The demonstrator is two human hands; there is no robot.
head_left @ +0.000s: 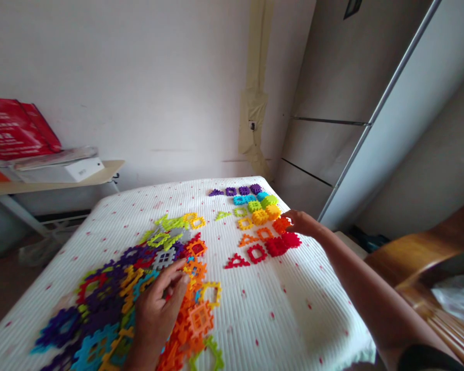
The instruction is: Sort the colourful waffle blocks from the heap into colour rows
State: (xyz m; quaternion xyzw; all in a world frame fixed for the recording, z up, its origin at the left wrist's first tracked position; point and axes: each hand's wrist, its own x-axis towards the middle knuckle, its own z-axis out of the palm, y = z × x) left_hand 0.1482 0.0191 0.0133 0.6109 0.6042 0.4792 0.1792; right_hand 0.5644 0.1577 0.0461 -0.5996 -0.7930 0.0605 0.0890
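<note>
My right hand (pixel 302 223) reaches across to the sorted rows and has its fingers on an orange interlocking building piece (pixel 281 225), which stands just behind the red stacked pieces (pixel 276 246). Over the mixed pile my left hand (pixel 160 304) hovers with fingers loosely curled and a gap between thumb and forefinger. Nothing shows clearly in it. Close to its fingertips lie orange pieces (pixel 200 318) and a grey window-shaped piece (pixel 164 258). Purple pieces (pixel 104 304) and blue pieces (pixel 95 348) spread to its left.
Colour rows run rightward: purple pieces (pixel 231 191) at the back, then blue, green, yellow, orange and red. A white quilted cover (pixel 270 319) lies underneath. A side table (pixel 112 167) with a red bag (pixel 19 129) stands left; a grey cabinet (pixel 325 139) rises behind right.
</note>
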